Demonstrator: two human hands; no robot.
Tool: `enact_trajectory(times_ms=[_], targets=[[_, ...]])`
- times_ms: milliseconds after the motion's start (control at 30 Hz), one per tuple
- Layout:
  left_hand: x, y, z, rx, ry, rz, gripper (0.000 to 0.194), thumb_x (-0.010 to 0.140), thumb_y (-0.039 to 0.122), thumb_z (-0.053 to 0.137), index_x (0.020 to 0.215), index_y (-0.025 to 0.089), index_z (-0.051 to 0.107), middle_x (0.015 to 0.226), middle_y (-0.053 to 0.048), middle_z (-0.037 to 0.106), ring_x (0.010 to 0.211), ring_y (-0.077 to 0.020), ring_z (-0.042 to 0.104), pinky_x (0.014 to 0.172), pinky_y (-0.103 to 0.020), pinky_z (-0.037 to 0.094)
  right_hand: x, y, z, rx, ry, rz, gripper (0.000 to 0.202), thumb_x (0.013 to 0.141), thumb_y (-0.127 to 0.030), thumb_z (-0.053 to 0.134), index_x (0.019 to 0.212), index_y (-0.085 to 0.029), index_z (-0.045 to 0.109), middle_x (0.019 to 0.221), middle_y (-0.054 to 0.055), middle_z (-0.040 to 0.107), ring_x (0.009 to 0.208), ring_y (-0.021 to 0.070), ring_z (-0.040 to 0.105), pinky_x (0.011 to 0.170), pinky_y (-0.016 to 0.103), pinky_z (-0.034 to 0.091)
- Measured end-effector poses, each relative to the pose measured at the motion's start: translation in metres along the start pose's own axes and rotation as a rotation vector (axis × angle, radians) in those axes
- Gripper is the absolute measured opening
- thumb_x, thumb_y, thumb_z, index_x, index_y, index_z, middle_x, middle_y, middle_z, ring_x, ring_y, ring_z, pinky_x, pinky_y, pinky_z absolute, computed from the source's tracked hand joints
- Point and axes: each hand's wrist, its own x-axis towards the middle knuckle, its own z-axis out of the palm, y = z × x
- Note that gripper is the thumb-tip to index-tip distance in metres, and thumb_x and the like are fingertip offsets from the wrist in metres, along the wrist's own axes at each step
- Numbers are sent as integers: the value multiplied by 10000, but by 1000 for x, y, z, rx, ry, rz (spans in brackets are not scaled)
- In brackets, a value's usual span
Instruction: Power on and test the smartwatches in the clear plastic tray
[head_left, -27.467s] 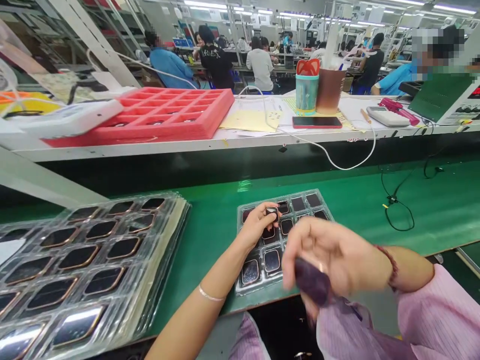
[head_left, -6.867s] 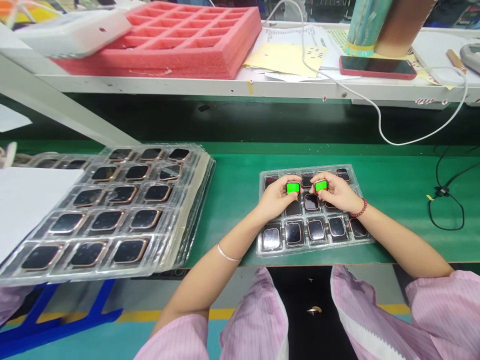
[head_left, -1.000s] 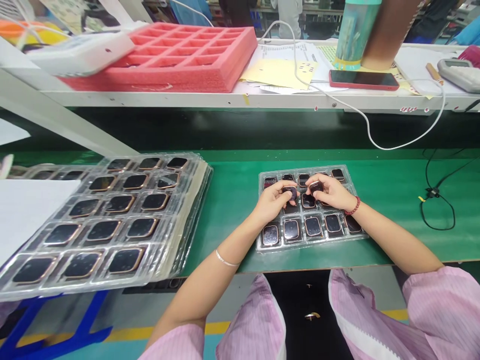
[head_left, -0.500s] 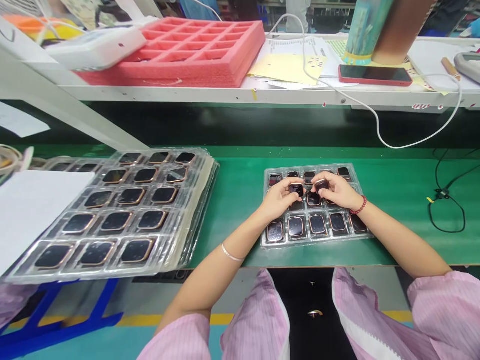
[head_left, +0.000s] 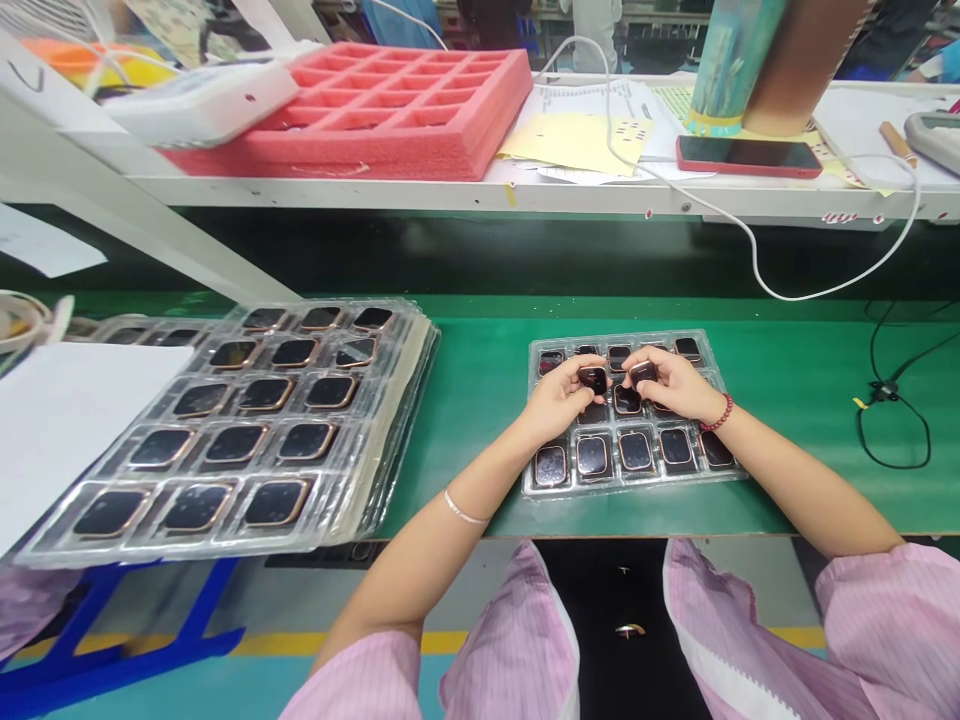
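Observation:
My left hand (head_left: 564,397) is closed on a dark square watch face (head_left: 593,379) with a gold-coloured rim, thumb along its lower edge. A second watch face (head_left: 643,373) sits between the fingers and thumb of my right hand (head_left: 671,382). Both are held up, side by side and apart, over a clear plastic tray (head_left: 611,490). Rows of similar watch faces lie in the tray's pockets, one of them (head_left: 635,450) in the front row. My hands hide part of the middle and back rows.
Left on the green bench (head_left: 465,420) is a stack of clear trays (head_left: 367,440) full of watch faces, with white paper (head_left: 82,420) over its side. The shelf above bears a red foam tray (head_left: 480,150) and a phone (head_left: 750,155). A white cable (head_left: 757,250) hangs down; a black cable (head_left: 892,460) lies right.
Both hands keep their hold on the two watch faces, almost in the same place. The whole view has shifted very slightly.

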Motion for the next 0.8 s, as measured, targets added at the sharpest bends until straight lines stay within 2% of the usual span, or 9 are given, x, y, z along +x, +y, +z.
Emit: enact_trajectory(times_ms=[167, 267, 367, 400, 467, 533, 600, 667, 800], targets=[[3, -1, 0, -48, 32, 17, 546, 614, 55, 617, 1146, 163, 557, 922, -35, 718, 782, -131, 659, 747, -262, 523, 0, -1, 0, 6, -9, 16, 291, 824, -174, 631, 1112, -174, 588, 945, 73, 723, 867, 196, 719, 697, 311, 580], [6, 0, -2, -110, 49, -21, 589, 569, 46, 614, 1134, 178, 513, 880, -3, 694, 628, -92, 609, 617, -228, 473, 0, -1, 0, 7, -3, 28, 287, 823, -186, 629, 1108, -178, 589, 940, 70, 725, 845, 193, 715, 683, 313, 581], [-4, 15, 1, -229, -1, -88, 609, 549, 44, 609, 1129, 193, 498, 887, 10, 671, 523, -68, 582, 471, -184, 350, 0, -1, 0, 1, 8, 22, 281, 820, -194, 629, 1098, -187, 595, 925, 63, 724, 848, 199, 711, 681, 322, 582], [-12, 24, 5, -287, -55, -113, 607, 556, 41, 613, 1133, 196, 504, 891, 10, 669, 510, -63, 582, 451, -174, 331, 1, -1, 0, 0, 8, 18, 282, 816, -193, 631, 1096, -189, 598, 925, 62, 723, 852, 202, 710, 683, 325, 583], [-36, 47, 17, -429, -257, -157, 584, 590, 35, 626, 1140, 204, 525, 879, 9, 673, 471, -52, 567, 432, -159, 343, 1, -1, 0, 7, 9, 15, 280, 809, -190, 640, 1087, -192, 603, 928, 62, 723, 852, 202, 709, 694, 331, 588], [-64, 72, 33, -594, -561, -190, 563, 610, 46, 662, 1136, 212, 544, 829, 9, 676, 431, -64, 563, 418, -157, 381, 0, -1, 0, 25, 16, 30, 277, 810, -198, 653, 1083, -191, 609, 930, 61, 726, 829, 196, 704, 693, 329, 591], [-87, 95, 48, -723, -812, -224, 485, 664, 107, 689, 1125, 200, 569, 756, -3, 660, 464, -103, 592, 444, -189, 467, -2, 0, -1, 49, 28, 64, 279, 823, -222, 672, 1094, -185, 616, 934, 65, 738, 778, 180, 692, 669, 315, 590], [-101, 112, 57, -764, -921, -279, 389, 692, 159, 669, 1076, 173, 613, 714, -14, 626, 532, -133, 611, 476, -213, 512, -2, 1, -2, 90, 39, 118, 312, 851, -272, 686, 1142, -177, 627, 973, 83, 756, 717, 158, 675, 619, 291, 583], [-113, 129, 59, -670, -932, -345, 377, 626, 151, 643, 1001, 156, 683, 776, -36, 617, 564, -117, 576, 484, -199, 487, 0, -4, -8, 366, 40, 247, 456, 927, -433, 644, 1301, -174, 614, 1119, 143, 761, 718, 161, 697, 567, 275, 599]])
